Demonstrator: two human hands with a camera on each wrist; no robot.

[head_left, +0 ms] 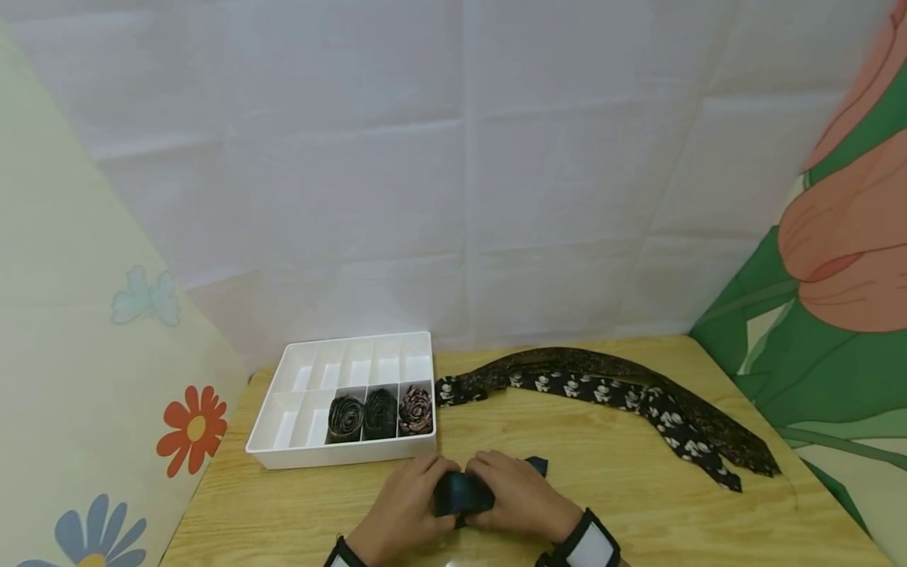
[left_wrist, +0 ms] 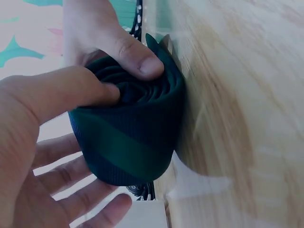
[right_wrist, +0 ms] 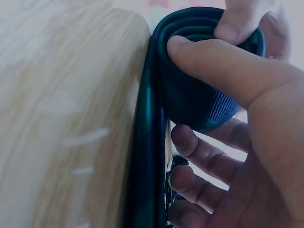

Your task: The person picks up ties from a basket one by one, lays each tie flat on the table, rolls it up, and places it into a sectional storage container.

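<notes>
Gripping a dark green and navy tie (head_left: 462,498) between them, the left hand (head_left: 402,504) and right hand (head_left: 523,498) hold it as a roll just in front of the white box (head_left: 340,455), near its right front corner. The thumbs (left_wrist: 66,90) press over the coil's end, with the other fingers about its sides. Should a thumb let up, the smooth-looking cloth could well spring loose; uneven pressure might push the middle out like a cone. A loose end (right_wrist: 147,152) lies flat along the table, so a sideways tug could skew the turns. Slack winding would probably make the roll too fat for one of the box's compartments, three of which contain rolled ties (head_left: 380,413). Under the box is a pale, wood-grained table (head_left: 638,504); to the box's right stretch a black-and-white tie (head_left: 609,394) and a brownish one (head_left: 581,358). A creased white sheet (head_left: 354,197) hangs behind the box, a red flower (head_left: 196,428) decorates the wall left of it, and a big pink flower (head_left: 857,252) fills the far right.
</notes>
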